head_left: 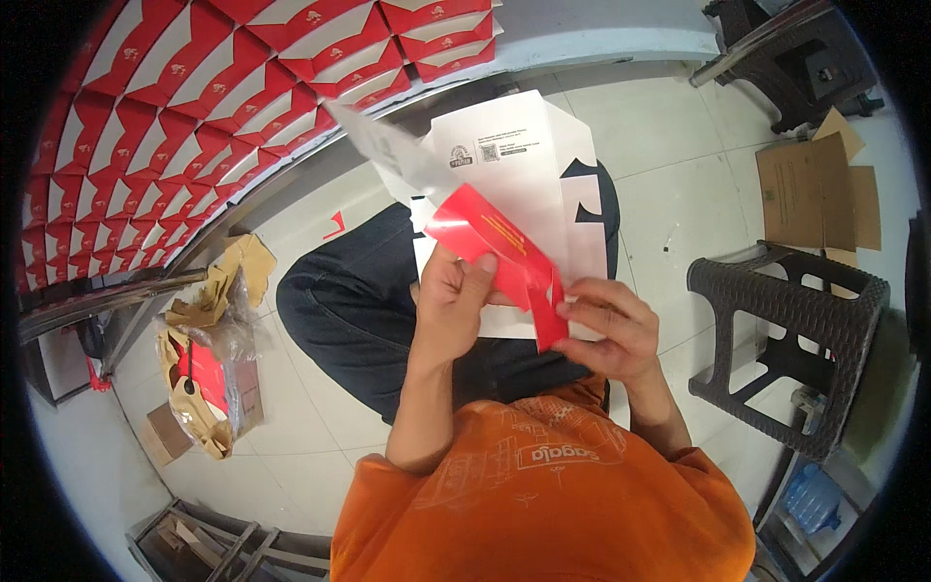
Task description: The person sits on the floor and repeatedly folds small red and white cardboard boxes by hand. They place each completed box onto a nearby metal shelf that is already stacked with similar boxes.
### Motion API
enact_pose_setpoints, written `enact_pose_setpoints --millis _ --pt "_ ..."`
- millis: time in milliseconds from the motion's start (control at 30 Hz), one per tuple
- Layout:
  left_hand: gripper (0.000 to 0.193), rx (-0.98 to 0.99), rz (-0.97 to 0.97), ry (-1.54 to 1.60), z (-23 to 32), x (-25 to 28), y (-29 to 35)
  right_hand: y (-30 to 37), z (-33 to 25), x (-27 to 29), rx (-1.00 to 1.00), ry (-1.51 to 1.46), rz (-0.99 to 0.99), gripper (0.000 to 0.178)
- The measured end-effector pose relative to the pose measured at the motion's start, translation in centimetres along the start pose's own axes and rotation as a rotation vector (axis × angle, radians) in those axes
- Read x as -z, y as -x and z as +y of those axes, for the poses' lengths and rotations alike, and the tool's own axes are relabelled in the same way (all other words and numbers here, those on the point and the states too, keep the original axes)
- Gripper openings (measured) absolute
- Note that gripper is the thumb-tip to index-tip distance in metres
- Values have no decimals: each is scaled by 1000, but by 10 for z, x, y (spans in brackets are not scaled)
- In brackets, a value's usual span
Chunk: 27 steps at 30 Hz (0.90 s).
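Red card [482,231] bends, held by left hand [450,299] and right hand [613,330].

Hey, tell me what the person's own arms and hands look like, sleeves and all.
The left hand and right hand are both ungloved, with no watch or bracelet showing. The forearms are bare. Plain orange short sleeves end near the elbows, part of an orange shirt with a pale line-drawn print and lettering.

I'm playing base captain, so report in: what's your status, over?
Left hand gripping red card. Right hand touching its lower end. White printed sheet underneath, not blocking the hands.
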<state>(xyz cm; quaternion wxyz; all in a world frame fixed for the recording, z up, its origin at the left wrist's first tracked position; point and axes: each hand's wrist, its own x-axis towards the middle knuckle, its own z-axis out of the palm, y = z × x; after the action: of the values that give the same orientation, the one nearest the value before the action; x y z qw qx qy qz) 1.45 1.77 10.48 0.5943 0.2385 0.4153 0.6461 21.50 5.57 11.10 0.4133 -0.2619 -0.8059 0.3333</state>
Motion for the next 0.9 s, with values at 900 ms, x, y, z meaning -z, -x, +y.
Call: enact_pose_setpoints --millis 900 --pt "14 -107 35 -671 45 62 77 -63 -15 -66 -549 -229 -514 40"
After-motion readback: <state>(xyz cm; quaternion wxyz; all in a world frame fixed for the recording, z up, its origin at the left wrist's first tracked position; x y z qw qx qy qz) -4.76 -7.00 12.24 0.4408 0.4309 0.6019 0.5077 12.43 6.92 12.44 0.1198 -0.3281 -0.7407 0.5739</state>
